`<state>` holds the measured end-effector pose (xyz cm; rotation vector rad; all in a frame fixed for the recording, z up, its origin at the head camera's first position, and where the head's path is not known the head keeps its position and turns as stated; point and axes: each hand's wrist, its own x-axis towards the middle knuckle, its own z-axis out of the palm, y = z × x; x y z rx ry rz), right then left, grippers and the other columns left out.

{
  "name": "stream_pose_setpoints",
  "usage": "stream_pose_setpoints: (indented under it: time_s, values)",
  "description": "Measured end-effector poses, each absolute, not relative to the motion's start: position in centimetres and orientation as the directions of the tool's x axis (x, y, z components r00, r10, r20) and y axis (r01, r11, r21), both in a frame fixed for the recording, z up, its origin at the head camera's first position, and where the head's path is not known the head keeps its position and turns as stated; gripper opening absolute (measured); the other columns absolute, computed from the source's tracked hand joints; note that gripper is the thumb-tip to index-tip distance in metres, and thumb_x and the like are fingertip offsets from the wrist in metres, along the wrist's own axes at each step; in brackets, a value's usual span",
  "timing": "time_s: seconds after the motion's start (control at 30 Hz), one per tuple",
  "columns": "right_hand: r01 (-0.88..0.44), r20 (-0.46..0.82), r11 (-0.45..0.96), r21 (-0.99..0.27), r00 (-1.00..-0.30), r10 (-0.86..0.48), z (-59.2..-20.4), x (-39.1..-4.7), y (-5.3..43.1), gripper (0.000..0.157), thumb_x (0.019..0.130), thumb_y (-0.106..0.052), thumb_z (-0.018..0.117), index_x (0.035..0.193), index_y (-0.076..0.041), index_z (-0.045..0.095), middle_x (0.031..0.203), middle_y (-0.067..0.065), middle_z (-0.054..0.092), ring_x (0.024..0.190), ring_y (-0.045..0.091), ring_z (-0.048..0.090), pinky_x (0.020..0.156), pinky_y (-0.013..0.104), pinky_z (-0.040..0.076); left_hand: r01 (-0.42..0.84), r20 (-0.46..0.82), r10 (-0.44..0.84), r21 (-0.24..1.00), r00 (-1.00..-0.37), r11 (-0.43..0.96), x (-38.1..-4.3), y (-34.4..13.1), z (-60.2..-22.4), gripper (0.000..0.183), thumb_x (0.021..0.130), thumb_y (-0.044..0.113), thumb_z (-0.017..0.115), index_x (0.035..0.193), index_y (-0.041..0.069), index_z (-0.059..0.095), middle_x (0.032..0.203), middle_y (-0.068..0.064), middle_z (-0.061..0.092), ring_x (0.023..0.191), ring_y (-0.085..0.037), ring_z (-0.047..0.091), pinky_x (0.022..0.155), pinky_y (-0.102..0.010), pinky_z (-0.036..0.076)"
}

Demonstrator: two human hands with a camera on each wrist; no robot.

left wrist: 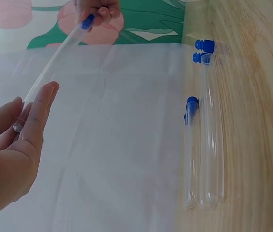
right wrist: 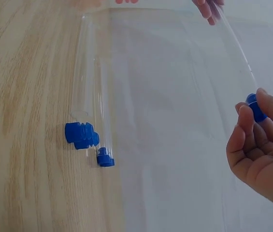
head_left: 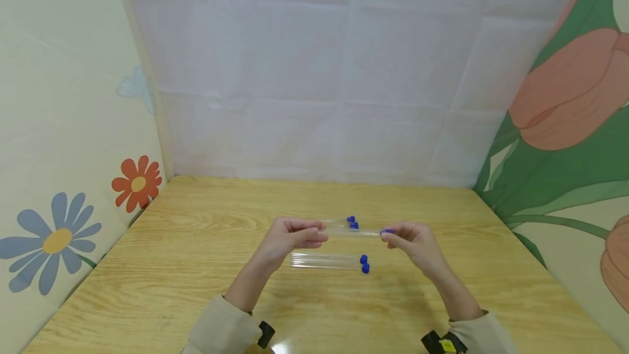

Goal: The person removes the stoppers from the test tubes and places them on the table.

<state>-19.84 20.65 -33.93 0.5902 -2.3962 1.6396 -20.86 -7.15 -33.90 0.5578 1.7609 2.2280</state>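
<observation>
A clear test tube (head_left: 351, 232) is held level above the table between both hands. My left hand (head_left: 293, 238) pinches its rounded end between thumb and fingers, as the left wrist view shows. At the other end my right hand (head_left: 411, 242) grips the blue stopper (right wrist: 255, 107) between thumb and fingertips, with the stopper at the tube's mouth. On the table in front lie more clear tubes (head_left: 321, 260), with two loose blue stoppers (head_left: 364, 264) by their right ends. Farther back, partly hidden behind the held tube, are further tubes with blue stoppers (head_left: 351, 219).
The wooden table (head_left: 221, 206) carries the tubes near its middle. A white cloth (head_left: 319, 81) hangs along the back edge. Flower-printed panels (head_left: 54, 141) stand at left and right. Black straps (head_left: 266, 335) sit at the wrists over light sleeves.
</observation>
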Motion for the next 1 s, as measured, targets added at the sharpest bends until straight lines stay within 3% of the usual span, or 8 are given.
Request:
stream_pose_setpoints:
  time_s: [0.47, 1.0]
  values:
    - [-0.373, 0.297, 0.323, -0.87, -0.918, -0.261, -34.39, -20.39, 21.19, 0.018, 0.087, -0.007, 0.057, 0.094, 0.01, 0.061, 0.08, 0.005, 0.064, 0.072, 0.013, 0.06, 0.068, 0.028, 0.051, 0.082, 0.178, 0.448, 0.971, -0.876, -0.226, -21.17, -7.78, -34.0, 0.029, 0.087, 0.0, 0.054, 0.111, -0.017, 0.052, 0.103, -0.023, 0.06, 0.086, -0.026, 0.063, 0.076, -0.037, 0.05]
    - [-0.354, 0.276, 0.237, -0.905, -0.91, -0.309, -34.43, -20.63, 21.52, 0.025, 0.089, -0.003, 0.053, 0.104, 0.017, 0.053, 0.083, -0.002, 0.064, 0.075, 0.01, 0.06, 0.07, 0.025, 0.05, 0.074, 0.176, 0.428, 0.967, -0.886, -0.245, -21.47, -8.18, -34.33, 0.031, 0.087, -0.002, 0.054, 0.111, -0.019, 0.05, 0.104, -0.023, 0.06, 0.088, -0.025, 0.063, 0.078, -0.037, 0.049]
